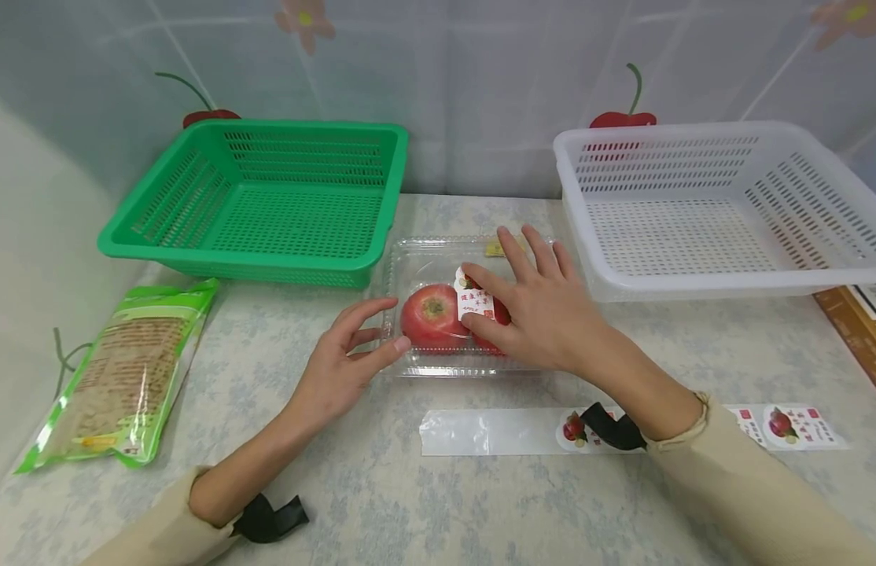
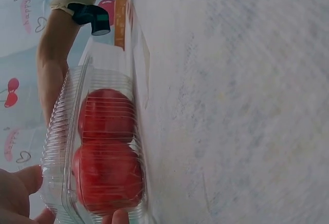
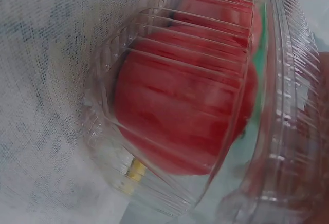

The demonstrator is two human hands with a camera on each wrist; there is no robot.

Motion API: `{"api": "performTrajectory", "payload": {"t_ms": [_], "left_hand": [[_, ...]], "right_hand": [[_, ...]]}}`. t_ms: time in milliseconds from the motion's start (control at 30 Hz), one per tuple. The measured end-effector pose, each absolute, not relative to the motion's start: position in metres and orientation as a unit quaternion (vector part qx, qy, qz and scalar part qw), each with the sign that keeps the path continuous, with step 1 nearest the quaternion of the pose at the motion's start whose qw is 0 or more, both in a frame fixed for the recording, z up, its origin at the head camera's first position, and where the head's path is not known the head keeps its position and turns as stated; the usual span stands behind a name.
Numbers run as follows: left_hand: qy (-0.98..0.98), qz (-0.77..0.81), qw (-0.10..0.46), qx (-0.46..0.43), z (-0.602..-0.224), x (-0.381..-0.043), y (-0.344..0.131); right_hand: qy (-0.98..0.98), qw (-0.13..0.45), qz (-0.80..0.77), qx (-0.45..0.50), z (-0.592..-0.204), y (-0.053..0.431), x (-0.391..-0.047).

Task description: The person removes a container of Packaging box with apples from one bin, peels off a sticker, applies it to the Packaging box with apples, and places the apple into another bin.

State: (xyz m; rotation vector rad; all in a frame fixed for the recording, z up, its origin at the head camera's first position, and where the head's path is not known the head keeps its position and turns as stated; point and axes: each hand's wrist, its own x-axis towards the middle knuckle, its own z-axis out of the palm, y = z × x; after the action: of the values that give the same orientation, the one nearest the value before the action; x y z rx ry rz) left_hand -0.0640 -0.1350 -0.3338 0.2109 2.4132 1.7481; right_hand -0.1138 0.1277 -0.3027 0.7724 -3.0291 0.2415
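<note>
A clear plastic clamshell box (image 1: 424, 368) with red apples (image 1: 432, 316) inside lies closed on the table. My left hand (image 1: 335, 362) holds the box's left edge between thumb and fingers; the left wrist view shows fingertips (image 2: 119, 217) at its side. Over the right half of the lid, my right hand (image 1: 544, 310) has its fingers spread. Its index finger and thumb press on a white sticker label (image 1: 475, 303) with red print and a fruit picture. The right hand hides part of the second apple (image 3: 180, 100).
A green basket (image 1: 247, 263) stands at back left, a white basket (image 1: 728, 279) at back right. The label strip (image 1: 487, 432) runs in front of the box, partly under the right forearm. A green-edged food packet (image 1: 126, 369) lies left; cardboard (image 1: 855, 330) shows at the right edge.
</note>
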Motion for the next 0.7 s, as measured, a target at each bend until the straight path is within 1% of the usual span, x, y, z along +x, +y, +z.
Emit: {"api": "performTrajectory", "payload": {"t_ms": [267,533,700], "left_hand": [[0.811,0.576,0.074,0.072,-0.335,-0.064,-0.135],[0.818,0.563,0.09,0.073,-0.333,-0.065,-0.137],[0.814,0.568,0.093,0.077,-0.332,-0.065,-0.136]], "right_hand": [[-0.963,0.032,0.094,0.251,-0.306,0.129,-0.115],[-0.92,0.093,0.244,0.291,-0.312,0.14,-0.115],[-0.916,0.104,0.263,0.285,-0.314,0.143,-0.115]]}}
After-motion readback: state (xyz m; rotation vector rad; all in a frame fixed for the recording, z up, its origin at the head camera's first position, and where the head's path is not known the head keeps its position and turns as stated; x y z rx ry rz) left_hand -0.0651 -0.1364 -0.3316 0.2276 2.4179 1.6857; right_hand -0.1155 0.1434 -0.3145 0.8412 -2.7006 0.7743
